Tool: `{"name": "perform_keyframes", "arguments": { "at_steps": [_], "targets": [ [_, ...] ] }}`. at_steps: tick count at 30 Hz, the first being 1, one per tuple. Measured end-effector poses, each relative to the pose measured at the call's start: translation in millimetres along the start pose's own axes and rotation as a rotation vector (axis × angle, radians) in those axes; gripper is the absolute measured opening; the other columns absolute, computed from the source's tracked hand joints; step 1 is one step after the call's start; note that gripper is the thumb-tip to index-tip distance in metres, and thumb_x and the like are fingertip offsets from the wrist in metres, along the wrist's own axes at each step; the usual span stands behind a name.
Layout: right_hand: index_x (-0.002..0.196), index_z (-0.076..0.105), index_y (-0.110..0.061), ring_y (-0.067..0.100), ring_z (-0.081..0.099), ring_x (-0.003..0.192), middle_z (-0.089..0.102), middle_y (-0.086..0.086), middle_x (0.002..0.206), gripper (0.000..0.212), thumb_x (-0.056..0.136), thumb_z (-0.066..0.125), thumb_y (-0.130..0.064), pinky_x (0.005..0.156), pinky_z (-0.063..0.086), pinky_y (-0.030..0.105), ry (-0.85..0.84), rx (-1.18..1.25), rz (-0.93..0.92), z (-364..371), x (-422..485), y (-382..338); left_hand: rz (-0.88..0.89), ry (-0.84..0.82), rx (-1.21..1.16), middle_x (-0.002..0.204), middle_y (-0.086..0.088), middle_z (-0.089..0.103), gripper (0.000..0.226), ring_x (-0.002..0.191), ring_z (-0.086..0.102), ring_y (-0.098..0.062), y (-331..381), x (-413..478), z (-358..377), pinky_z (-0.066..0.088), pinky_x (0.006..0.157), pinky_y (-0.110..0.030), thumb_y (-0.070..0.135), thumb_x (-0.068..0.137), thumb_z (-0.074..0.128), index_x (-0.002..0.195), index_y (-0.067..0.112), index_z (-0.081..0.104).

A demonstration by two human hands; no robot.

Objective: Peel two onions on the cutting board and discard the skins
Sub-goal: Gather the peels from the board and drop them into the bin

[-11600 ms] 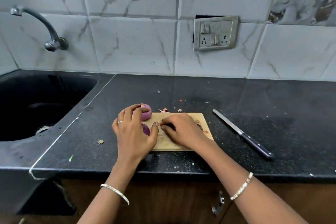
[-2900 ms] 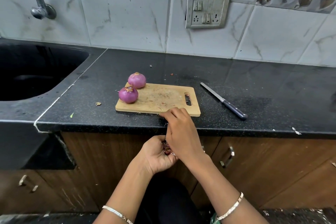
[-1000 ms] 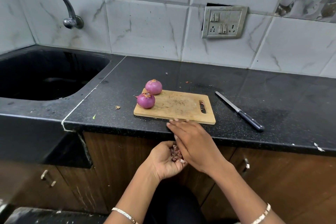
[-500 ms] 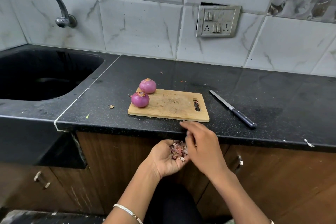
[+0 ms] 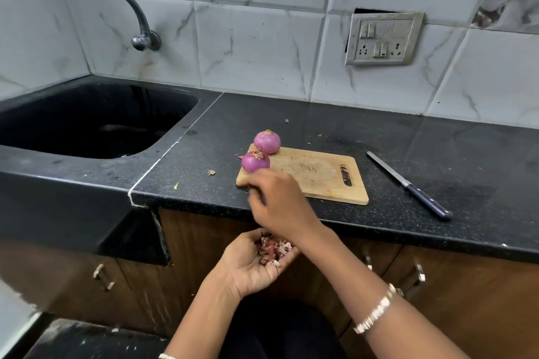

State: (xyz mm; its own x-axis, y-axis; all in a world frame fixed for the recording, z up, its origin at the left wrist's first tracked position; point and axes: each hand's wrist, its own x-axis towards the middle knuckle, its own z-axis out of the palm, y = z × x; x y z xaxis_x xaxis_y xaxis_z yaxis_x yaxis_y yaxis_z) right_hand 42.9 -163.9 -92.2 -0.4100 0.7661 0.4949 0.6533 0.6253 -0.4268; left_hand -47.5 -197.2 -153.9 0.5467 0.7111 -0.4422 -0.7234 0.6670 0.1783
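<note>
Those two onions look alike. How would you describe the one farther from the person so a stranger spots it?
On the black counter, right of the sink, lies a wooden cutting board. The far onion sits at its back left corner, toward the tiled wall. The near onion sits closer to the counter's front, just beyond the right hand.

Inventory: two onions (far onion [image 5: 267, 141], near onion [image 5: 255, 161]), one cutting board [image 5: 315, 181], one knife [image 5: 408, 185] at right, one sink [image 5: 58, 166] and one tap [image 5: 137, 14] at left, one switch plate [image 5: 383, 38], one heap of skins [image 5: 272, 249], two hands (left hand [image 5: 250, 265], right hand [image 5: 280, 204]).
</note>
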Motion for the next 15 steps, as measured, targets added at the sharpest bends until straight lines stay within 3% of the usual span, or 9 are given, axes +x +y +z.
{"name": "perform_keyframes", "arguments": {
  "at_steps": [4,6,8,11,15],
  "targets": [
    [0.141,0.056,-0.008,0.029,0.054,0.131,0.057,0.012,0.142,0.049,0.093,0.047,0.0,0.108,0.045,0.042,-0.305,-0.103,-0.035,43.0,68.7,-15.5,0.018,-0.011,-0.019,0.095,-0.032,0.072,0.035,0.076,0.074,-0.045,8.1,-13.2,0.4,0.057,0.07,-0.061,0.006,0.084,0.046,0.085,-0.02,0.069],
    [0.136,0.057,-0.006,0.035,0.053,0.13,0.056,0.014,0.14,0.047,0.092,0.046,0.001,0.103,0.047,0.044,-0.408,-0.218,-0.021,58.0,82.8,-16.9,0.025,-0.007,-0.026,0.091,-0.032,0.072,0.034,0.072,0.074,-0.044,8.5,-16.4,1.0,0.057,0.066,-0.061,0.006,0.081,0.047,0.082,-0.02,0.069],
    [0.127,0.061,-0.005,0.035,0.057,0.124,0.059,0.014,0.133,0.04,0.09,0.047,0.001,0.094,0.05,0.042,-0.425,-0.334,-0.041,62.0,80.9,-15.4,0.033,-0.012,-0.035,0.093,-0.031,0.072,0.034,0.073,0.074,-0.044,8.9,-17.8,0.5,0.056,0.069,-0.062,0.006,0.08,0.048,0.084,-0.02,0.069],
    [0.129,0.063,-0.006,0.032,0.057,0.125,0.062,0.012,0.134,0.045,0.087,0.048,0.002,0.097,0.05,0.045,-0.393,-0.41,-0.117,50.0,60.3,-11.2,0.017,-0.011,-0.032,0.097,-0.031,0.072,0.037,0.076,0.074,-0.045,7.7,-16.3,-1.2,0.055,0.07,-0.063,0.008,0.082,0.047,0.087,-0.02,0.07],
    [0.129,0.064,-0.002,0.033,0.06,0.12,0.065,0.015,0.131,0.046,0.085,0.052,0.005,0.098,0.052,0.048,-0.362,-0.396,-0.203,22.6,11.3,-5.1,0.009,-0.008,-0.02,0.1,-0.031,0.072,0.047,0.076,0.075,-0.044,1.3,-7.7,-0.5,0.061,0.059,-0.057,0.018,0.103,0.04,0.093,-0.018,0.07]
  ]
}}
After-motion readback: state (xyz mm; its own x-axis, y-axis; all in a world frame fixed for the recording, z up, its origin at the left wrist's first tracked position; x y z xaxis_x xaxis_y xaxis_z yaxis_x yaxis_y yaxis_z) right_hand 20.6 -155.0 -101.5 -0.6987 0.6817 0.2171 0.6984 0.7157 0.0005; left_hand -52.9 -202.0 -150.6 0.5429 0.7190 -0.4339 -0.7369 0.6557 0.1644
